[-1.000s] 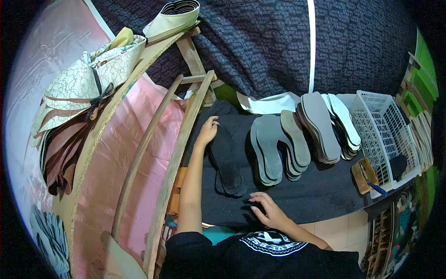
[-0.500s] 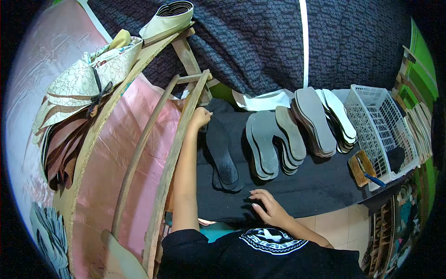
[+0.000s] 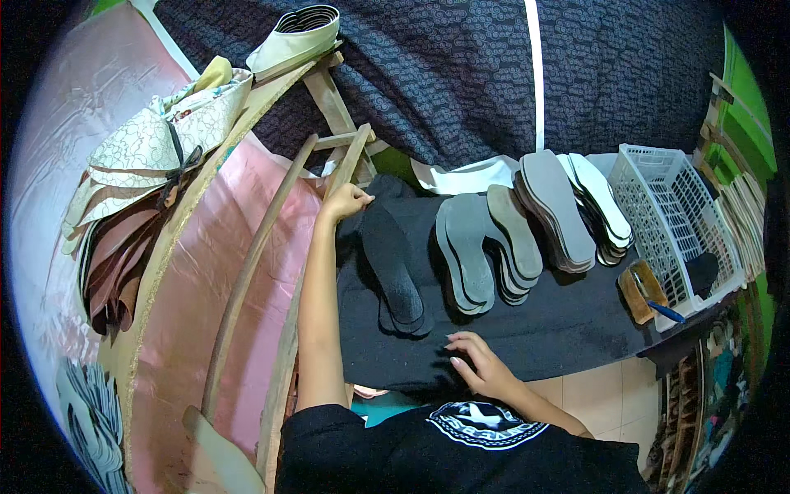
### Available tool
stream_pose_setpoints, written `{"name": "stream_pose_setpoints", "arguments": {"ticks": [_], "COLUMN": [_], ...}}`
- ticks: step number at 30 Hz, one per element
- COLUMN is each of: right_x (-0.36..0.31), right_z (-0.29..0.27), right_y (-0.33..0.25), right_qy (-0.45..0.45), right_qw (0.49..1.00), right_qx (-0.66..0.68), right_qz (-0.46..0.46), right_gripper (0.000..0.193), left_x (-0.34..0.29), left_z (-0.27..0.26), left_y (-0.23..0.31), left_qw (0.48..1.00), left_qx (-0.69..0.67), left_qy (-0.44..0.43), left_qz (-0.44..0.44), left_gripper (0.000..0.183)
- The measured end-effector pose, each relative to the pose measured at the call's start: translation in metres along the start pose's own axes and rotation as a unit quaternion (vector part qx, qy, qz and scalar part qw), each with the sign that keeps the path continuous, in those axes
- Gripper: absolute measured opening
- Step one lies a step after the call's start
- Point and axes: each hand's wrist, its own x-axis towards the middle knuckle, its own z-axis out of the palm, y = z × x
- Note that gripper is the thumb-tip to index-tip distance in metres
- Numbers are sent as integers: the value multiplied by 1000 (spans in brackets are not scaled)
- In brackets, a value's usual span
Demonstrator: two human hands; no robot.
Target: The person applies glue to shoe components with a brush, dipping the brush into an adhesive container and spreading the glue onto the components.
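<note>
On the black cloth (image 3: 527, 346) covering the work surface lies a short stack of black insoles (image 3: 388, 259). My left hand (image 3: 348, 202) is closed in a pinch beside their far end, at the cloth's left edge and over the wooden rail. What its fingertips hold is too small to make out. Near the cloth's front edge, my right hand (image 3: 485, 368) is open with loosely bent fingers, just right of the insoles' near end. Grey insoles (image 3: 471, 255), olive-grey insoles (image 3: 514, 235), taupe insoles (image 3: 558, 214) and white-topped insoles (image 3: 602, 198) lie in stacks to the right.
A white plastic basket (image 3: 658, 206) stands at the right, with a brush (image 3: 642, 292) and a blue-handled tool (image 3: 665, 311) in front. Wooden rails (image 3: 247, 272) run along my left. Beyond them, cut material pieces (image 3: 132, 173) hang over a board. A pale bundled roll (image 3: 296, 39) sits at its far end.
My left hand and forearm have shifted left, onto the wooden rail. The black insoles' far end now shows slightly farther left. My right hand has barely moved.
</note>
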Motion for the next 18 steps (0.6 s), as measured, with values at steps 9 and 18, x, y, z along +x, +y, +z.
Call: {"name": "stream_pose_setpoints", "arguments": {"ticks": [9, 18], "right_x": [-1, -15], "right_z": [-3, 4], "right_y": [3, 21], "right_qy": [5, 40], "right_qw": [996, 923], "right_qx": [74, 327], "right_qz": [46, 199], "right_gripper": [21, 23], "left_x": [-9, -31], "left_z": [-7, -16], "left_y": [9, 55], "left_qw": [1000, 999], "left_qx": [-19, -32], "left_qy": [2, 37], "left_qz": [6, 0], "left_gripper": [25, 24]}}
